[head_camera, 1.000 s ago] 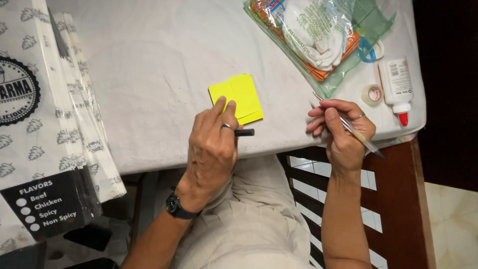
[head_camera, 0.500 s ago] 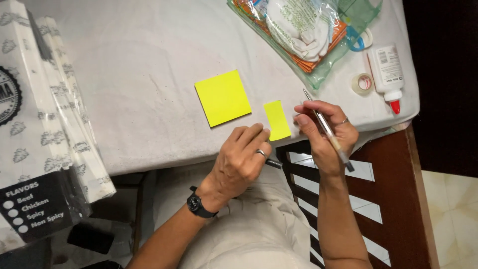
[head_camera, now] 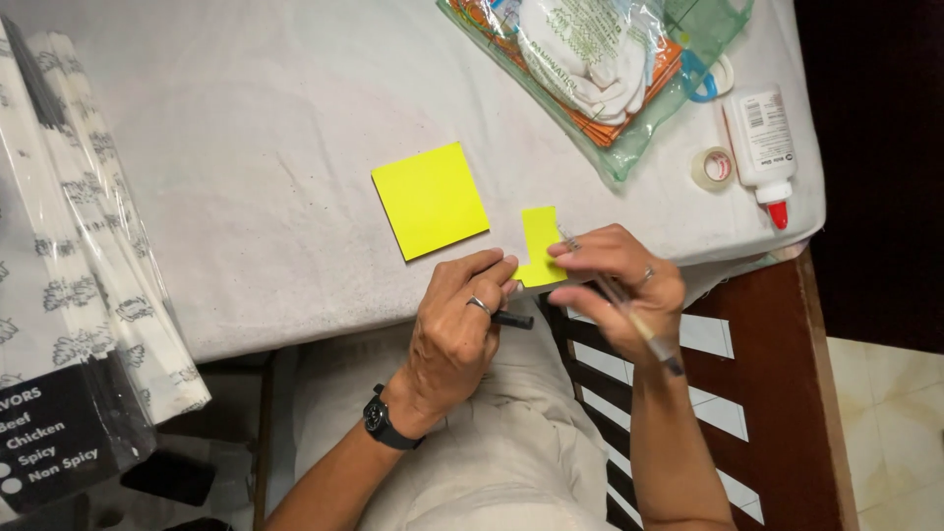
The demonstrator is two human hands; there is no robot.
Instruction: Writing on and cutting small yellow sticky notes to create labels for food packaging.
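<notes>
Small yellow paper piece (head_camera: 539, 246), thin and floppy, pinched at its lower edge between left hand (head_camera: 454, 334) and right hand (head_camera: 615, 285); right apparently also grips slim pen (head_camera: 629, 320).

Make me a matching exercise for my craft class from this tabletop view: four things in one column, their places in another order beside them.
1. yellow square pad
2. glue bottle
3. tape roll
4. small yellow piece

A. between both hands at the table edge
B. far right, red tip toward the table edge
C. alone on the cloth, left of the small piece
D. just left of the glue bottle

Pairs: 1-C, 2-B, 3-D, 4-A
</notes>
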